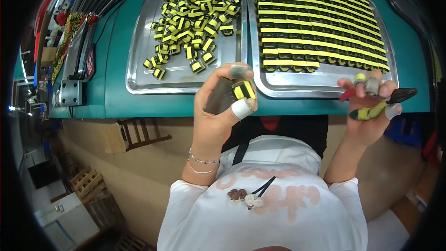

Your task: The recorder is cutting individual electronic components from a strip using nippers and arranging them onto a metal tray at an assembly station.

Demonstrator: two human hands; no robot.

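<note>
My left hand (214, 107) is closed around a small yellow-and-black transformer (243, 90), pinched near the fingertips with its pins toward the palm. A flat grey-brown piece (218, 96) lies against that palm; its kind is unclear. White tape wraps the thumb and a grey cover sits on a fingertip. My right hand (370, 104), raised at the right tray's front edge, is closed on a hand tool (403, 95) with a dark end and a red part. The fingers hide much of it, so its kind is unclear. Several of those fingers wear tape or covers.
A metal tray (139, 72) at left holds a loose heap of transformers (193, 23). The right metal tray (297, 90) holds them in neat rows (320, 28), the nearest row shorter. Both stand on a green table (116, 104). A metal block (70, 94) sits at the left; a wooden stool (116, 137) stands below.
</note>
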